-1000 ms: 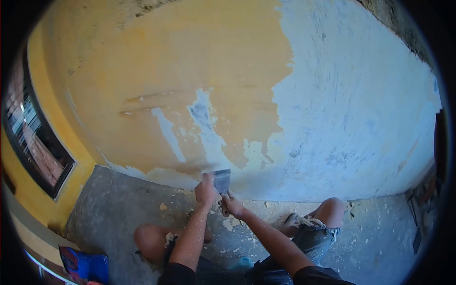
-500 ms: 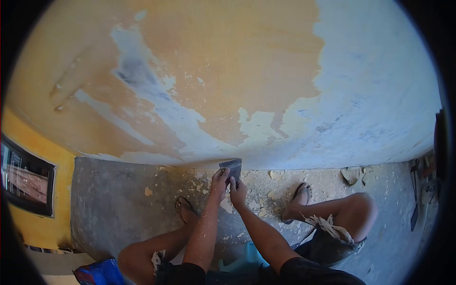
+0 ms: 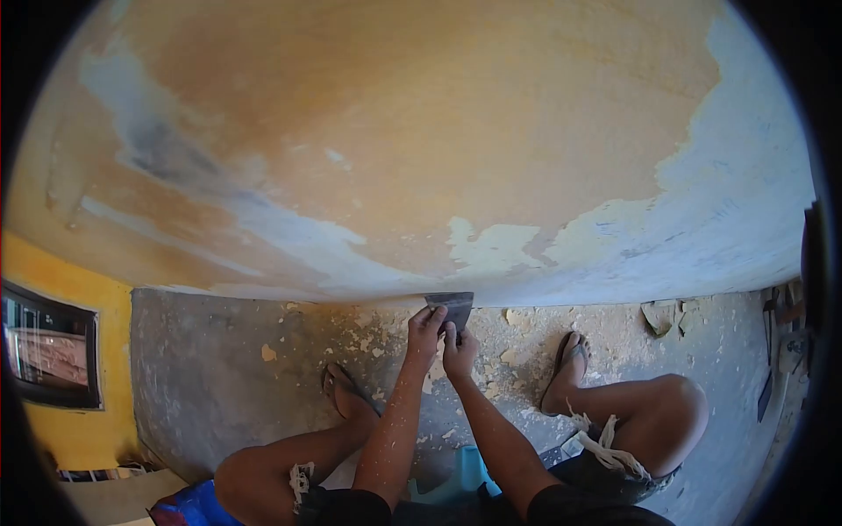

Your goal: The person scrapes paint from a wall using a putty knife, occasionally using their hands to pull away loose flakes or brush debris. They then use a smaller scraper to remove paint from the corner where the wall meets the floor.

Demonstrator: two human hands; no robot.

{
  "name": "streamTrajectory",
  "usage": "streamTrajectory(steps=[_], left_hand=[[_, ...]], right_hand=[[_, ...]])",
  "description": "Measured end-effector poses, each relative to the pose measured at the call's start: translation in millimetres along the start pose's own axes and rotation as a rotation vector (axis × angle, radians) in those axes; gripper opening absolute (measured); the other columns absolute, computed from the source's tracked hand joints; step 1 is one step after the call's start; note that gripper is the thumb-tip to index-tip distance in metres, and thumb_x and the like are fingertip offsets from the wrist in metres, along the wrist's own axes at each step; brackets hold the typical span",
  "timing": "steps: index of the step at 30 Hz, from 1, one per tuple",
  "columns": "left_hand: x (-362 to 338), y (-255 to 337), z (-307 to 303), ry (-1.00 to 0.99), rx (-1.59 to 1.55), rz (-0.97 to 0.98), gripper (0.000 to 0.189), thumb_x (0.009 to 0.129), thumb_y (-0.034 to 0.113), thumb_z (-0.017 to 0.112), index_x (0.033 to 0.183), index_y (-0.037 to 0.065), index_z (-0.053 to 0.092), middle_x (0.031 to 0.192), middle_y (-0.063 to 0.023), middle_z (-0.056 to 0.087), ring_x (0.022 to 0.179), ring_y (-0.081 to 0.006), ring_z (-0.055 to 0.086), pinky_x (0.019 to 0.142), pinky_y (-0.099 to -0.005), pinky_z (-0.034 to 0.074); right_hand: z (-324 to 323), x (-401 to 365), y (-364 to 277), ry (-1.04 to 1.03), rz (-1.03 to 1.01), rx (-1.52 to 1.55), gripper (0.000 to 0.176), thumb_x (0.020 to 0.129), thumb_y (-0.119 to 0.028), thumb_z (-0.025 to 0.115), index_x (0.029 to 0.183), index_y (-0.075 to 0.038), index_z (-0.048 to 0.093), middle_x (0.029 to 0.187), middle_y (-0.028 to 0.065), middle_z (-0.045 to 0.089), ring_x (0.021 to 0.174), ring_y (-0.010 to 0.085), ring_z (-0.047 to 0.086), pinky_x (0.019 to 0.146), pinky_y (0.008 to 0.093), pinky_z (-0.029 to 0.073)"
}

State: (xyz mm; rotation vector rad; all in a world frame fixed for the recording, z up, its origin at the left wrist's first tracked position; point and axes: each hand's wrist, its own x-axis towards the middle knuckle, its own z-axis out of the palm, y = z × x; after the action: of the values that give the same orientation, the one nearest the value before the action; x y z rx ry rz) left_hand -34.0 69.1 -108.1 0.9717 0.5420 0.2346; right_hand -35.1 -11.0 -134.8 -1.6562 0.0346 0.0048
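A wide dark scraper (image 3: 455, 308) is held between both hands, its broad edge at the foot of the wall (image 3: 403, 149). My left hand (image 3: 425, 333) grips its left side, thumb laid over the blade. My right hand (image 3: 460, 353) is closed round the lower part, where the handle is mostly hidden by fingers. Yellow-orange paint covers much of the wall, with bare whitish patches at left, along the bottom and at right.
Paint flakes (image 3: 509, 358) litter the concrete floor (image 3: 219, 377). A larger peeled piece (image 3: 658, 319) lies by the wall at right. My sandalled feet (image 3: 566, 373) stand apart. A turquoise plastic object (image 3: 469, 473) is beneath me; a dark-framed window (image 3: 53, 346) is at left.
Both hands and the scraper have shifted slightly right in the view, still along the wall's foot. My view of the wall has also moved, with its patches appearing farther apart. The grip looks the same.
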Motion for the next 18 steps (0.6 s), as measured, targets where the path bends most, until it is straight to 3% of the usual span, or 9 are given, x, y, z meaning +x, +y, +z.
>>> streamTrajectory(steps=[1,5,10,12,13,15,18], left_hand=[[-1,-6,5,0.040,-0.047,0.006,0.020,0.094,0.019,0.065,0.100,0.000,0.065,0.093,-0.0030,0.066,0.082,-0.0103,0.061,0.074,-0.0251,0.052],[-5,-14,19,0.038,-0.209,0.056,0.020,0.098,0.017,0.059,0.109,0.000,0.061,0.102,-0.0058,0.066,0.092,-0.0147,0.063,0.081,-0.0286,0.053],[-10,39,48,-0.001,-0.145,0.122,0.017,0.096,0.017,0.062,0.099,0.000,0.064,0.092,-0.0036,0.066,0.084,-0.0109,0.061,0.076,-0.0252,0.051],[-18,49,59,0.085,0.006,0.185,0.017,0.097,0.019,0.060,0.096,0.002,0.062,0.092,-0.0023,0.065,0.082,-0.0104,0.059,0.073,-0.0252,0.050],[-22,59,67,0.082,0.006,0.185,0.017,0.097,0.019,0.060,0.096,0.002,0.062,0.092,-0.0023,0.065,0.082,-0.0104,0.059,0.073,-0.0252,0.050],[-28,78,79,0.126,0.067,0.234,0.016,0.094,0.016,0.064,0.094,0.000,0.065,0.088,-0.0006,0.064,0.081,-0.0066,0.056,0.072,-0.0225,0.047],[-31,102,91,0.047,-0.015,0.284,0.017,0.094,0.017,0.065,0.092,0.000,0.065,0.086,0.0004,0.064,0.079,-0.0056,0.055,0.070,-0.0215,0.046]], right_hand=[[-5,3,0,0.017,-0.067,-0.040,0.032,0.096,-0.028,0.060,0.088,0.002,0.067,0.061,0.0107,0.062,0.052,0.0126,0.053,0.052,0.0344,0.042],[-24,13,-20,-0.049,-0.021,-0.194,0.031,0.094,-0.028,0.063,0.086,0.002,0.066,0.058,0.0150,0.059,0.048,0.0184,0.055,0.051,0.0352,0.042],[-13,24,-54,-0.047,-0.064,-0.030,0.030,0.093,-0.025,0.064,0.083,0.003,0.065,0.057,0.0126,0.060,0.049,0.0143,0.055,0.048,0.0316,0.040],[-12,18,-55,-0.021,-0.051,-0.072,0.029,0.092,-0.030,0.064,0.088,-0.002,0.069,0.059,0.0153,0.062,0.048,0.0241,0.060,0.049,0.0349,0.045],[-14,20,-69,-0.019,-0.052,-0.071,0.029,0.092,-0.030,0.064,0.088,-0.002,0.069,0.059,0.0153,0.062,0.048,0.0241,0.060,0.049,0.0349,0.045],[-19,20,-97,-0.036,-0.076,-0.062,0.030,0.095,-0.024,0.063,0.082,0.004,0.065,0.058,0.0061,0.060,0.053,0.0057,0.049,0.048,0.0274,0.039],[-17,29,-131,-0.036,-0.104,0.082,0.030,0.095,-0.024,0.063,0.082,0.003,0.064,0.056,0.0049,0.058,0.052,0.0056,0.048,0.048,0.0274,0.038]])
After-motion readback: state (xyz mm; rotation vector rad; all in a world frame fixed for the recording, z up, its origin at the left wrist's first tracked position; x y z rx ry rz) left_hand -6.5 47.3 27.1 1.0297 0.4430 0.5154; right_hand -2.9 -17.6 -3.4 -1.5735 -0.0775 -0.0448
